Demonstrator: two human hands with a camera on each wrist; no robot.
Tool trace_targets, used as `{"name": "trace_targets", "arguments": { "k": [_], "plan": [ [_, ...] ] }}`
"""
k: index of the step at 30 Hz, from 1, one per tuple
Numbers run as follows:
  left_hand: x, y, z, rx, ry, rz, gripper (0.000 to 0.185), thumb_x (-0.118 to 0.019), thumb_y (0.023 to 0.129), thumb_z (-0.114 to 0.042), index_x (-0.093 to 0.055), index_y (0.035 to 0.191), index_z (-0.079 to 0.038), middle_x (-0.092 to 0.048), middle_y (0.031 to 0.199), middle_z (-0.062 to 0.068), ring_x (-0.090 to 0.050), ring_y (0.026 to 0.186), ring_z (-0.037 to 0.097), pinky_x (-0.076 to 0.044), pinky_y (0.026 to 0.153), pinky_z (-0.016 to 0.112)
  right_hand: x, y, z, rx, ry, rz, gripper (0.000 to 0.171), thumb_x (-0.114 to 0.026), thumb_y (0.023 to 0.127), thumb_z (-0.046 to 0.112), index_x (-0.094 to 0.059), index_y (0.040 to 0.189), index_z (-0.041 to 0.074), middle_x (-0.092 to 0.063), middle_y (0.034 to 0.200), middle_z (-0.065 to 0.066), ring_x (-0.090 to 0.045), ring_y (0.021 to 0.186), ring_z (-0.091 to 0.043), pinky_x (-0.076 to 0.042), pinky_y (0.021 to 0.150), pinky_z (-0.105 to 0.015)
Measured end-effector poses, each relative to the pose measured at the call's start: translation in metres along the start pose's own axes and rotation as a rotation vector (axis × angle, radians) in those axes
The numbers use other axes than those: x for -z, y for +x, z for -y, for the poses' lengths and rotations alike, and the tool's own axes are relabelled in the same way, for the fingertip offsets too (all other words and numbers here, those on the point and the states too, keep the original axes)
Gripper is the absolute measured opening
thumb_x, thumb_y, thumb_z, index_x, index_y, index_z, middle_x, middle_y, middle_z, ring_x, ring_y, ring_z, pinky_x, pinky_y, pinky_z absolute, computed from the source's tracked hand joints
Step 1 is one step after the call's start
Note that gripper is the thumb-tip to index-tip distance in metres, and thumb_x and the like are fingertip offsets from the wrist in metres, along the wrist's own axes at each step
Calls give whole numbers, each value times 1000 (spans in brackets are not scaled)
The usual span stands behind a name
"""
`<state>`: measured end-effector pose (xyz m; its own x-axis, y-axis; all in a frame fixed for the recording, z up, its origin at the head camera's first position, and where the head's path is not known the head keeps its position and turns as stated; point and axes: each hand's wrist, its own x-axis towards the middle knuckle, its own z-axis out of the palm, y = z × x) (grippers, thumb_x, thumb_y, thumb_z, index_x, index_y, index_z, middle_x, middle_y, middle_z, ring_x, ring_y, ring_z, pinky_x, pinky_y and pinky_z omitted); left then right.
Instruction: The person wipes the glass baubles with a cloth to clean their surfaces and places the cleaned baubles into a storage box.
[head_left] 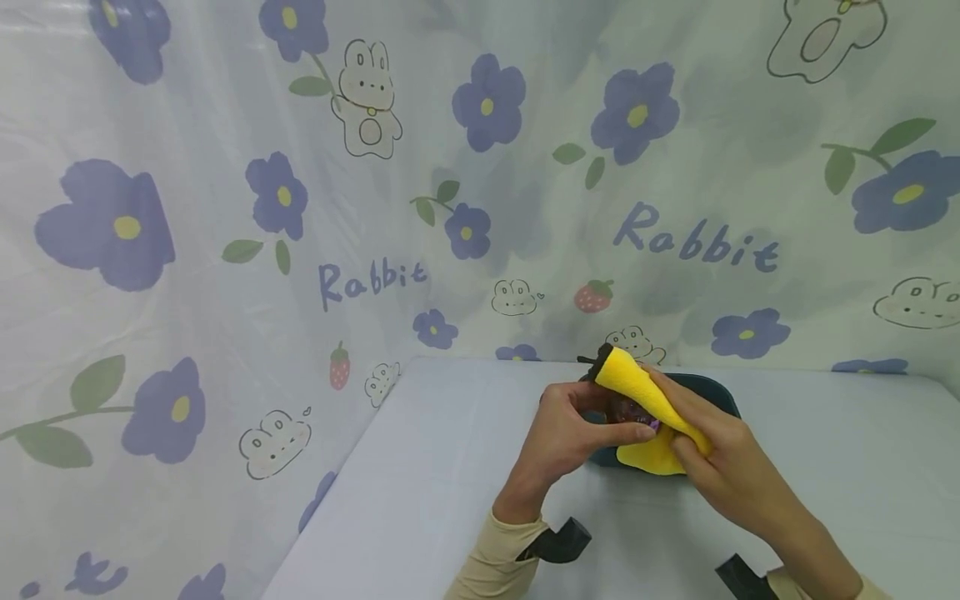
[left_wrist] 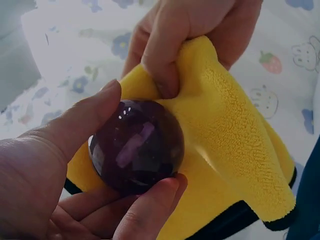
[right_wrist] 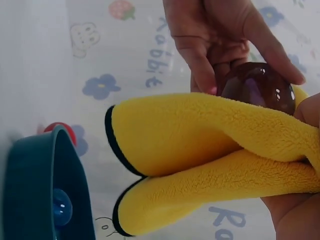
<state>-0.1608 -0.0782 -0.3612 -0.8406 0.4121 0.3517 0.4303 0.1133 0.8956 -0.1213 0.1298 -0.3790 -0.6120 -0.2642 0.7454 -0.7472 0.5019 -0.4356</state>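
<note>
The left hand [head_left: 573, 429] cups a dark purple ball [left_wrist: 136, 146], thumb over the top and fingers curled beneath it, held above the counter [head_left: 450, 467] near its far edge. The right hand [head_left: 720, 454] pinches a yellow cloth [right_wrist: 200, 150] against the ball, fingers folded tight. A teal bowl [right_wrist: 35, 190] sits just behind.

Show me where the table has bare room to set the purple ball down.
Free patches: the wide stretch of table left of the left hand, up to the curtain, and the strip right of the right hand. Crowded: the middle, where both hands, the purple ball, the yellow cloth and the teal tray bunch together.
</note>
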Motion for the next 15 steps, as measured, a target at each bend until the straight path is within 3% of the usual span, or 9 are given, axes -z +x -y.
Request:
{"name": "trace_targets", "arguments": {
  "k": [3,7,10,15],
  "plan": [
    [0,-1,-2,-12,14,-1,27,-86,85,-26,-78,108,-13,-78,93,3,-69,84,6,-63,78,29,0,-1,-1,-26,23,11,77,-61,85,-20,-46,155,8,-61,146,-18,-60,97,1,-49,90,-1],
    [0,-2,-5,-41,23,-7,31,-86,86,-28,-78,113,-15,-78,98,6,-68,84,6,-63,80,31,0,-3,-2,-72,59,19,71,-59,88,-18,-46,154,2,-66,135,-23,-57,77,-2,-57,72,-10],
    [0,-2,-7,-67,24,-18,33,-86,86,-29,-78,115,-16,-78,101,6,-68,86,6,-63,81,32,0,-4,-2,-105,85,19,67,-58,90,-17,-45,153,-2,-69,126,-25,-55,70,-1,-57,64,-15],
    [-1,-2,-7,-109,-12,-62,39,-88,84,-29,-77,120,-19,-78,108,6,-69,92,8,-63,84,31,-2,-5,0,-146,117,29,62,-58,93,-13,-43,153,-6,-71,112,-19,-56,68,-2,-57,62,-17]
  ]
}}
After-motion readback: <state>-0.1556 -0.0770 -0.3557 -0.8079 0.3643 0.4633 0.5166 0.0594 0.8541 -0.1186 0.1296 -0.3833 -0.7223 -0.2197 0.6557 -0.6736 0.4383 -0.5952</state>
